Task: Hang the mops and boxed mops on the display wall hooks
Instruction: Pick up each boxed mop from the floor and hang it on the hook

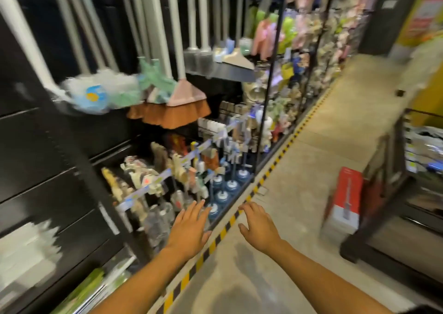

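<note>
The view is blurred by motion. My left hand is stretched forward with straight fingers and holds nothing, over the low shelf edge. To its right, my right hand is spread, also without anything in it, above the floor. Several mops and brooms hang by white poles on the black display wall: a fluffy white-and-blue mop head, a green one and a pink broom with brown bristles. A red-and-white boxed mop stands upright on the floor at the right, well beyond my right hand.
Low shelves hold brushes and blue-based toilet brushes. A yellow-black striped line marks the floor edge along the shelving. A dark rack stands on the right of the aisle. Green-packaged goods lie at the lower left.
</note>
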Action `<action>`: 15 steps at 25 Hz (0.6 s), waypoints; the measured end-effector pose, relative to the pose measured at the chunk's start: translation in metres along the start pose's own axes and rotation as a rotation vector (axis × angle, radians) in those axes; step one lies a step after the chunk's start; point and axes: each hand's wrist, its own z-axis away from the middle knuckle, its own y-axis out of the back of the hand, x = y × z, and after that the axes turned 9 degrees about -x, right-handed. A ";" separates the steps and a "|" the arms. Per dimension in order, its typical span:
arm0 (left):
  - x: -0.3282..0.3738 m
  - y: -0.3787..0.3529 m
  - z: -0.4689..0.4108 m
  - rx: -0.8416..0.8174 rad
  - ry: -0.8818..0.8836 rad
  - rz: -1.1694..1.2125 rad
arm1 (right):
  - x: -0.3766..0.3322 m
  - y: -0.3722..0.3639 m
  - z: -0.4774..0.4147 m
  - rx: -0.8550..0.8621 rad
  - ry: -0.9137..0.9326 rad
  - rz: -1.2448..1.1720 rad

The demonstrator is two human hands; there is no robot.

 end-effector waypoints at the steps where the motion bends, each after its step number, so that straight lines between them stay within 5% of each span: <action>1: 0.021 -0.003 -0.021 -0.013 -0.047 0.006 | 0.026 0.009 0.008 0.017 -0.049 -0.011; 15: 0.259 -0.043 -0.375 -0.249 -0.516 0.044 | 0.353 0.137 -0.001 0.103 -0.668 -0.041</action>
